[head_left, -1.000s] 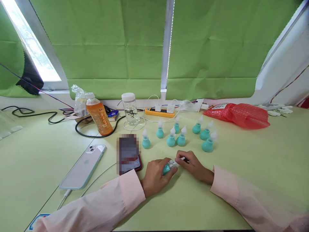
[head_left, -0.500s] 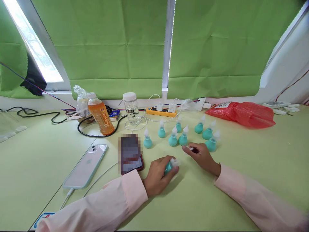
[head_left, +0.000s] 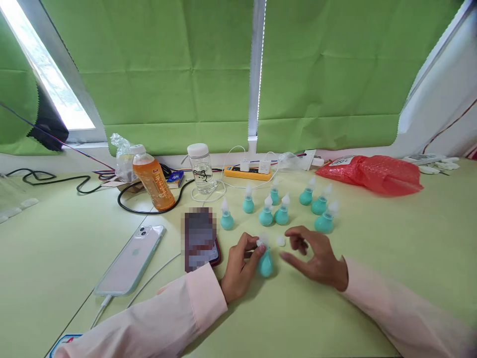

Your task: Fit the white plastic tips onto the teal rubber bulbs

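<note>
The left hand [head_left: 241, 266] pinches the clear neck of a teal bulb [head_left: 266, 266] between thumb and fingers, its grip clamped there. This bulb is on the near middle part of the green surface [head_left: 316, 323], well back from the near edge, its round end towards that edge and its neck pointing away, so its long axis runs roughly front to back. Whether its base touches the surface is hard to tell. The right hand [head_left: 316, 256] is just to the right, thumb and fingers apart, with a small white cap [head_left: 280, 241] lying near its fingertips, between the two hands. Behind them, a loose group of teal bulbs with pale tips [head_left: 266, 217] stands mostly upright; the nearest right one [head_left: 323, 223] leans right. Open room lies to the right of the right hand and along the near edge. On the left, the dark phone [head_left: 201, 241] sits near the left hand, limiting the space there.
</note>
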Motion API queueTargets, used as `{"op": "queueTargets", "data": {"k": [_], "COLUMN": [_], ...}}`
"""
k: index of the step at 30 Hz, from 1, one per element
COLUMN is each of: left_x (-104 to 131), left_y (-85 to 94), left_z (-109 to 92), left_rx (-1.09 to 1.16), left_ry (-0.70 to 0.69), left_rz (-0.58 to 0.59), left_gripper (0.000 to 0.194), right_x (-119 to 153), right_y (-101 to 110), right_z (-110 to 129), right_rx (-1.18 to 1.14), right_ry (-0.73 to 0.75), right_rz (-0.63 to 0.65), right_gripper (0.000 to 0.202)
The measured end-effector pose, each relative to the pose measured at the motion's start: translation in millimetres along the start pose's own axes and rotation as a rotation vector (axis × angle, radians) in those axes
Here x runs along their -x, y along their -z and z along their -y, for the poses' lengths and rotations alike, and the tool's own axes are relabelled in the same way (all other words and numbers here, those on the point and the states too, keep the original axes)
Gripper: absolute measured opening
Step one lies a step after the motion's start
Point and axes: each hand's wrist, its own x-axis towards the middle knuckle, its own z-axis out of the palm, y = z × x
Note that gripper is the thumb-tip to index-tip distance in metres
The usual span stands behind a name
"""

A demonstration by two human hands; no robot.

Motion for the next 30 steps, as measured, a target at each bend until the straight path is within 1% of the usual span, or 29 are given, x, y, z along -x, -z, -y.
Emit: {"op": "queueTargets", "data": {"k": [2, 3, 5, 7, 10, 12, 15, 18, 20, 22, 24, 27, 30], "left_x": [3, 5, 6, 5, 3, 2, 1, 0, -2, -3, -4, -5, -7], "left_y": [-2.6, -4.0, -6.6, -8.1, -7.9, -6.5, -3.6, -1.1, -0.2, -0.3, -1.0, -2.0, -2.4], "left_z": [0, 0, 0, 0, -1, -1, -1, 0, 1, 3, 5, 6, 7], "left_rx": [0.080, 0.112, 0.160, 0.185, 0.150, 0.078, -0.061, -0.221, -0.267, -0.230, -0.179, -0.141, -0.081], "left_ry": [-0.014, -0.028, -0.070, -0.100, -0.079, -0.057, -0.067, -0.086, -0.070, -0.054, -0.062, -0.087, -0.065], "left_rz": [-0.004, -0.013, -0.029, -0.027, -0.011, -0.016, 0.001, 0.018, -0.002, -0.050, -0.107, -0.156, -0.196], "left_gripper": [0.013, 0.011, 0.008, 0.008, 0.009, 0.012, 0.017, 0.022, 0.021, 0.016, 0.016, 0.014, 0.013], "right_x": [7, 9, 11, 10, 6, 5, 6, 7, 7, 7, 7, 8, 9], "right_y": [-4, -7, -13, -16, -17, -16, -17, -17, -17, -17, -18, -20, -22], "right_z": [14, 20, 26, 27, 23, 20, 16, 16, 16, 18, 19, 20, 20], "right_rx": [-0.084, -0.110, -0.173, -0.269, -0.415, -0.484, -0.532, -0.505, -0.458, -0.429, -0.424, -0.434, -0.433], "right_ry": [0.004, -0.012, -0.067, -0.155, -0.261, -0.298, -0.321, -0.340, -0.363, -0.386, -0.404, -0.432, -0.447], "right_rz": [0.131, 0.177, 0.233, 0.253, 0.277, 0.284, 0.271, 0.252, 0.215, 0.186, 0.176, 0.179, 0.194], "right_gripper": [0.039, 0.041, 0.035, 0.024, 0.017, 0.017, 0.018, 0.016, 0.017, 0.018, 0.016, 0.013, 0.012]}}
